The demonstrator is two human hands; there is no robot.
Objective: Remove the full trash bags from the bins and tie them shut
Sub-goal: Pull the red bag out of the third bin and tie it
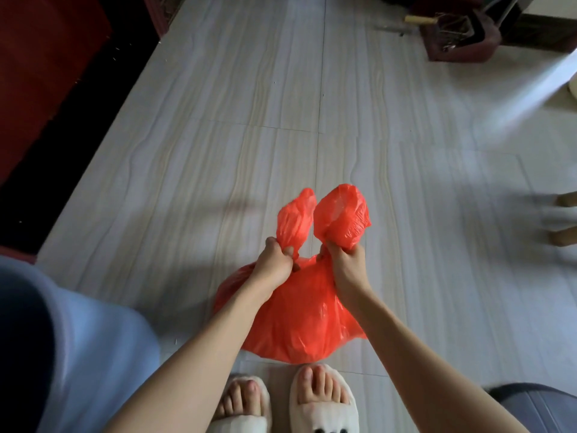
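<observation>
Both hands gripped red bag ears, frame center.
L hand (274, 260) & R hand (345, 260) had fingers curled tight round one ear each of the bag (299, 323); ears stuck up, apart. Bag sat on floor (218, 120), lower center, just above slippers (321, 407). Dark bin (459, 35) upper right.

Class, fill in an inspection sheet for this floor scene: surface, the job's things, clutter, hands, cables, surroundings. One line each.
Surface: pale striped tile floor, in part shadow.
Job's things: red trash bag sits on the floor, out of any bin, not yet knotted; its two ears stick up apart.
Clutter: dark red crate with wire items, far right.
Hands: left hand grips the left ear; right hand grips the right ear.
Cables: nothing seen.
Surroundings: white slippers on the person's feet; red furniture at left.
</observation>
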